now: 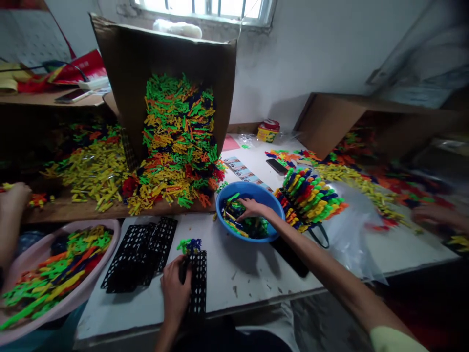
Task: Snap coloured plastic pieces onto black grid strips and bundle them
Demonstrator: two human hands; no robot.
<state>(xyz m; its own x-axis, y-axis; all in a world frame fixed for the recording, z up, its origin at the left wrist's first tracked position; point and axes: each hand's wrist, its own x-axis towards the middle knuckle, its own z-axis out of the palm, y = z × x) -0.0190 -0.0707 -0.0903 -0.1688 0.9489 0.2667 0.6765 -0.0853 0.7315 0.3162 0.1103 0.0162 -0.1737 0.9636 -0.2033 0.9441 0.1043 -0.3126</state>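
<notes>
My left hand [175, 284] is closed at the left edge of a narrow black perforated tray [198, 286], with a dark piece showing between thumb and fingers. Small green plastic figures [183, 245] and blue plastic figures [196, 244] stand at the tray's far end. My right hand [252, 209] reaches into a blue bowl [249, 238], its fingers spread over a mix of dark blue, green and yellow plastic pieces. Whether its fingertips touch the pieces I cannot tell. More black perforated trays [137, 256] lie stacked left of my left hand.
A cardboard box [220, 73] spills colourful pieces behind the bowl. A pink basin [113, 234] of pieces is at left. Right of the bowl are a bundle of coloured figures [311, 195], a clear plastic bag [355, 234] and a phone [276, 166]. Other people's hands [14, 200] work at both sides.
</notes>
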